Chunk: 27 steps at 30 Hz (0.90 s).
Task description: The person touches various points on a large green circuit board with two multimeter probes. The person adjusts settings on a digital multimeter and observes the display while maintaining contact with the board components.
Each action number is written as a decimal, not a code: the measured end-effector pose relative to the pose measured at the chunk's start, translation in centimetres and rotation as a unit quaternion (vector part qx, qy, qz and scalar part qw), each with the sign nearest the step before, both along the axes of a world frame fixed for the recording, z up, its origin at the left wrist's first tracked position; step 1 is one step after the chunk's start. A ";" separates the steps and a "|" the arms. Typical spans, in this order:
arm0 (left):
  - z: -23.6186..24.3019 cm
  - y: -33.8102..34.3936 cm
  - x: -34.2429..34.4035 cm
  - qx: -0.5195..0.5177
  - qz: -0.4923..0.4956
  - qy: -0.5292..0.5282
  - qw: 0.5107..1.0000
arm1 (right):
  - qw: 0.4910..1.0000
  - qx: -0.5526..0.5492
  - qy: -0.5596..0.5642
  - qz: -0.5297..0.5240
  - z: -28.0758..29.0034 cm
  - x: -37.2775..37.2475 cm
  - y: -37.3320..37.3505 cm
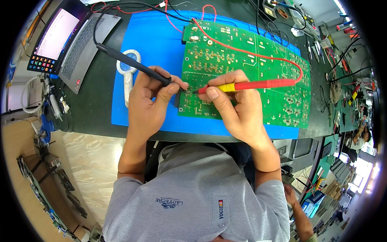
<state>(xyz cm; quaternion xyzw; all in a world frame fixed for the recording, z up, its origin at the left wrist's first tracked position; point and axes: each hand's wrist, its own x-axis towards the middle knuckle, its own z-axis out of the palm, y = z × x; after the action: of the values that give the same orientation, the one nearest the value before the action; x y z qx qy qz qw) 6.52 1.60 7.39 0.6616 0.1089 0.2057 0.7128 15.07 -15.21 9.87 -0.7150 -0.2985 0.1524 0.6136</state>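
Head view: left hand (147, 101) has its fingers clamped on a black test probe (133, 64), held pen-style, tip down at the left edge of the green circuit board (250, 60). Right hand (238, 105) has its fingers clamped on a red test probe (258, 85) with a yellow collar, tip pointing left and touching the board just beside the black tip. The two tips sit close together on the board's lower-left area. Board lies flat on a blue mat (157, 44) on the dark table (96, 101). Red lead (242, 50) loops across the top of the board; black lead runs up-left toward the laptop (68, 40). A white magnifying glass (128, 68) lies on the mat, partly under the black probe. Tools and cables clutter the table's far right. Another person's hand (291, 195) shows lower right, well apart.
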 end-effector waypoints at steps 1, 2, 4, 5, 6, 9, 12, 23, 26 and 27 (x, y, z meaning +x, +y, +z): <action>0.0 0.1 0.1 -0.004 0.003 -0.007 1.000 | 1.000 0.000 -0.001 0.000 0.0 0.1 0.1; 0.1 0.3 0.1 -0.006 -0.003 0.008 1.000 | 1.000 0.010 0.015 0.000 0.2 -0.1 0.1; 0.4 0.5 0.1 0.004 -0.007 0.036 0.999 | 0.998 -0.007 -0.068 -0.005 0.5 0.0 0.4; 0.6 0.5 0.2 0.001 -0.018 0.028 0.999 | 0.999 -0.006 -0.049 -0.003 0.7 0.0 0.4; 0.8 0.6 0.1 -0.004 -0.027 0.027 0.999 | 1.000 -0.017 -0.020 -0.006 0.9 -0.1 0.4; 1.1 0.8 0.1 0.027 -0.041 0.025 0.998 | 0.999 -0.018 -0.037 0.014 1.2 0.0 0.5; 1.0 0.9 0.0 0.030 -0.049 0.027 0.998 | 0.999 -0.021 -0.032 0.014 1.3 0.0 0.5; 3.0 1.2 -0.1 0.144 -0.104 0.047 0.983 | 0.992 0.099 -0.069 -0.024 0.9 0.0 -0.2; 5.2 1.3 0.0 0.389 -0.173 0.032 0.904 | 0.987 0.133 0.082 -0.024 1.2 -0.4 -1.1; 5.8 0.9 0.3 0.441 -0.196 0.010 0.876 | 0.989 0.116 0.087 -0.015 1.3 -0.5 -1.2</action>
<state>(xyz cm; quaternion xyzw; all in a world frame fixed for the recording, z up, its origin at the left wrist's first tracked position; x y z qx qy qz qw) 6.84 2.48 13.18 0.9172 -0.1172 0.0818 0.3719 14.52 -16.40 11.16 -0.6276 -0.2487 0.1689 0.7181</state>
